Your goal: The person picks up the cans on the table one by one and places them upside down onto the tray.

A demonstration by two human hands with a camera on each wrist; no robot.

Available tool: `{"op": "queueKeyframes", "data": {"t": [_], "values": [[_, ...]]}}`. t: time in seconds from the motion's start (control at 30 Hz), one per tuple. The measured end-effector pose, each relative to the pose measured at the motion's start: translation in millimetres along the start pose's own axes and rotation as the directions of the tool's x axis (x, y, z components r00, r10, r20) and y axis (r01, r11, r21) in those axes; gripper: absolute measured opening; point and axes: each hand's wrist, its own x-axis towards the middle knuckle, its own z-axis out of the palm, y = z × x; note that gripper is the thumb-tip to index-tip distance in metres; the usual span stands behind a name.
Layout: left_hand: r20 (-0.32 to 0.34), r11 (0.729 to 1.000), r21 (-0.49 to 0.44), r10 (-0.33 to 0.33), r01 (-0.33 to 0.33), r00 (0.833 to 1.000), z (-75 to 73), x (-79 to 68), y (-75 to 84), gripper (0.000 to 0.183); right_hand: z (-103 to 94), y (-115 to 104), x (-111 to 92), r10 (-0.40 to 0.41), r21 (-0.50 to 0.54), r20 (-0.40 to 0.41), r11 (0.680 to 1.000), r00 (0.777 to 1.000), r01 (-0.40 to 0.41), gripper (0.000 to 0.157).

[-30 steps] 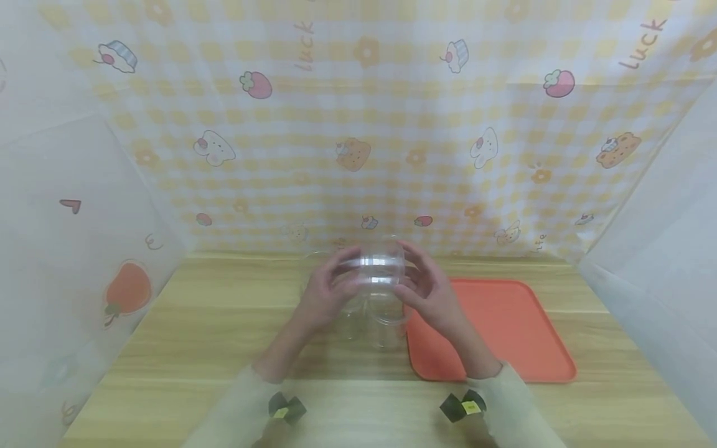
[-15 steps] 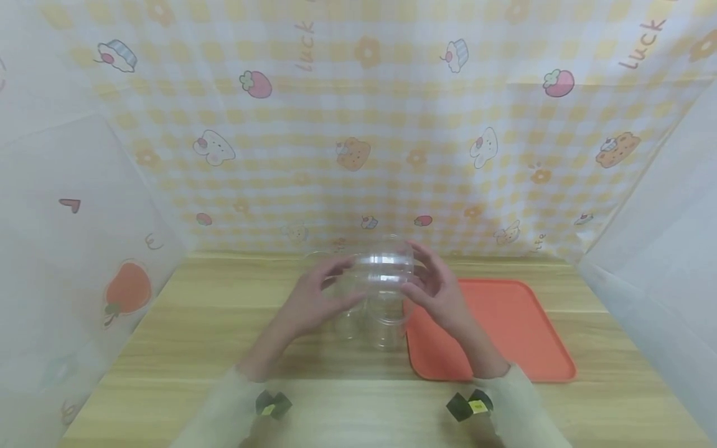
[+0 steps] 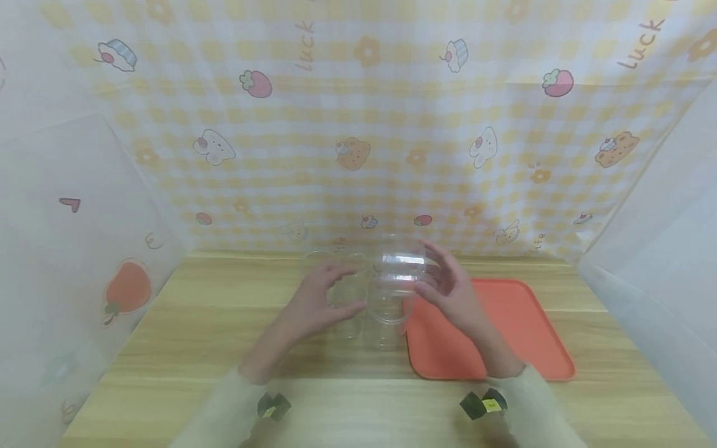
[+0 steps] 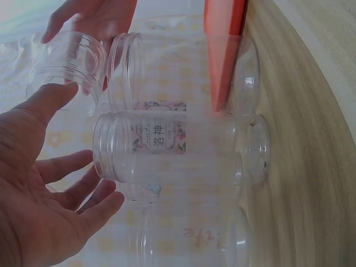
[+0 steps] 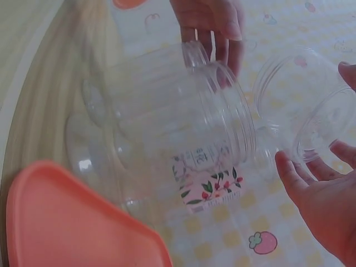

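My right hand [image 3: 450, 295] grips a small clear plastic jar [image 3: 404, 274] from its right side, fingers behind and thumb in front. The jar is tilted and held above taller clear jars standing upright on the table. My left hand [image 3: 316, 302] is spread, its fingers loosely bent beside the mouth of a standing jar [image 4: 217, 144]; whether they touch it I cannot tell. Nothing is gripped in it. In the right wrist view, a wide standing jar [image 5: 150, 128] shows near a floral label [image 5: 208, 181]. The jars overlap, and their transparent edges are hard to separate.
An orange-red tray [image 3: 504, 330] lies flat on the wooden table [image 3: 224, 348], right of the jars. A checked cloth [image 3: 336, 186] hangs behind the table, with pale sheets on both sides.
My right hand has moved to the right with the small jar in it. My left hand has let go of that jar and drawn away to the left.
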Motion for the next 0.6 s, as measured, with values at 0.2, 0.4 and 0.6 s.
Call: {"op": "queueKeyframes", "data": {"t": [0.2, 0.4, 0.6], "values": [[0.005, 1.000, 0.009, 0.002, -0.002, 1.000, 1.6, -1.7, 1.1, 0.066, -10.1, -1, -4, 0.024, -0.052, 0.001, 0.998, 1.000, -0.024, 0.075], [0.008, 0.999, 0.035, -0.006, 0.006, 1.000, 1.8, -2.0, 3.6, 0.063, -20.6, 2, -9, 0.019, -0.083, -0.003, 0.996, 1.000, -0.019, 0.075], [0.011, 0.997, 0.067, -0.039, 0.038, 0.999, 3.2, -0.7, 3.9, 0.059, -29.6, 4, -13, -0.001, -0.093, -0.004, 0.996, 1.000, 0.001, 0.073]]}}
